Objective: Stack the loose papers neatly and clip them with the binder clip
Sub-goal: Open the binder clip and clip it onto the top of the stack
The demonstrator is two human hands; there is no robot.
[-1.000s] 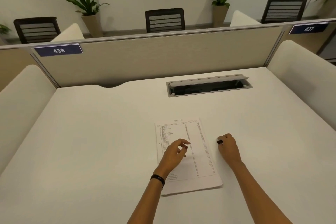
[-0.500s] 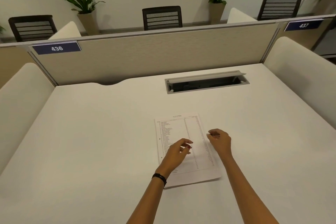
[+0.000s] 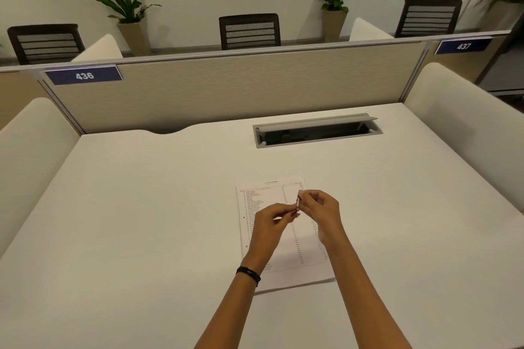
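A neat stack of printed white papers lies flat on the white desk, slightly turned. Above its middle, my right hand pinches the small binder clip at its top end. My left hand pinches the same clip at its lower end with thumb and fingertips. The clip is small and dark with a reddish wire; most of it is hidden by my fingers. Both hands are raised off the paper.
An open cable tray is set into the desk behind the papers. A beige partition closes the far edge, and padded white dividers stand on both sides. Chairs and potted plants are beyond the partition.
My right hand brought the clip from the desk right of the papers to above them. My left hand lifted off the paper and met it, pinching the clip too.
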